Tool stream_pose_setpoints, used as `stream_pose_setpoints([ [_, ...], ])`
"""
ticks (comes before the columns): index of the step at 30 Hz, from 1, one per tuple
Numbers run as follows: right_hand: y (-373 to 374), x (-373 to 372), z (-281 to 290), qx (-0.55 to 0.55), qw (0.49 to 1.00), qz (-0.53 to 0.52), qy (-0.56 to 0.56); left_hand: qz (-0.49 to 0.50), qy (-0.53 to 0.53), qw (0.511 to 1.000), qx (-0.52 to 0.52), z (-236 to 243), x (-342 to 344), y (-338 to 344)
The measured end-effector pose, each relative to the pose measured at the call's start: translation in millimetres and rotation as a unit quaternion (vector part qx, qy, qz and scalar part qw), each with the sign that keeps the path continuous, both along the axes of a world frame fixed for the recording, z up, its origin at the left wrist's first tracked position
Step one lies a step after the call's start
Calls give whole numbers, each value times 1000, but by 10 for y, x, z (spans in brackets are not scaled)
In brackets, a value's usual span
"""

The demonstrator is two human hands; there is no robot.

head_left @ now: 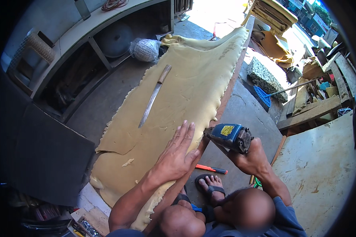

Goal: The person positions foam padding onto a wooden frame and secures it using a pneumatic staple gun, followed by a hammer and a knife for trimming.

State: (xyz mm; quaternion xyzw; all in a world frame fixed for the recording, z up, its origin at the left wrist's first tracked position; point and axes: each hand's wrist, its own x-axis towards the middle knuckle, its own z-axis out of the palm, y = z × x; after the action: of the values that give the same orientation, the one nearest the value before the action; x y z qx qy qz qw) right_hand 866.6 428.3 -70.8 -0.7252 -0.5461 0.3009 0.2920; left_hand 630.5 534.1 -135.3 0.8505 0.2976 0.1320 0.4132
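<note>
A long sheet of yellow foam [166, 94] with ragged edges lies along a wooden board [231, 91]. My left hand [178, 152] presses flat on the foam near its right edge, fingers stretched. My right hand [247, 156] grips a blue staple gun [231, 136], its nose at the board's edge beside the foam. A knife with a wooden handle [154, 96] lies on the foam. An orange and black pen-like tool [211, 168] is on the ground below the board, near my sandaled foot [211, 185].
A counter with open shelves [99, 51] and a plastic-wrapped bundle [144, 49] are at upper left, a dark panel [55, 158] at left. Stacked foam [269, 15], a speckled block [265, 79], a blue rake [263, 96], scrap wood [308, 114] and a pale board [316, 170] stand right.
</note>
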Motion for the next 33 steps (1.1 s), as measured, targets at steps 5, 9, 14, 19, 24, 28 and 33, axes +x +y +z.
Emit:
stream_pose_setpoints([
  [5,-127,-162,78,-5,1000,10,25,12,31,999,5,22,39,-45],
  [9,-153,-149,47,-76,996,38,3,3,11,1000,-11,-9,30,-33],
  [14,-117,-187,-15,7,999,31,6,-42,-71,994,-74,-110,-297,8],
  [19,-189,-282,97,-4,999,19,26,0,17,1000,22,34,-199,-183],
  [24,-269,-306,191,-58,994,79,42,14,30,999,4,104,-196,-212],
  [28,-186,-352,214,-46,995,63,54,17,27,999,13,82,-159,-218],
  [33,-229,-211,-123,11,995,63,73,20,-16,1000,18,64,-92,-185],
])
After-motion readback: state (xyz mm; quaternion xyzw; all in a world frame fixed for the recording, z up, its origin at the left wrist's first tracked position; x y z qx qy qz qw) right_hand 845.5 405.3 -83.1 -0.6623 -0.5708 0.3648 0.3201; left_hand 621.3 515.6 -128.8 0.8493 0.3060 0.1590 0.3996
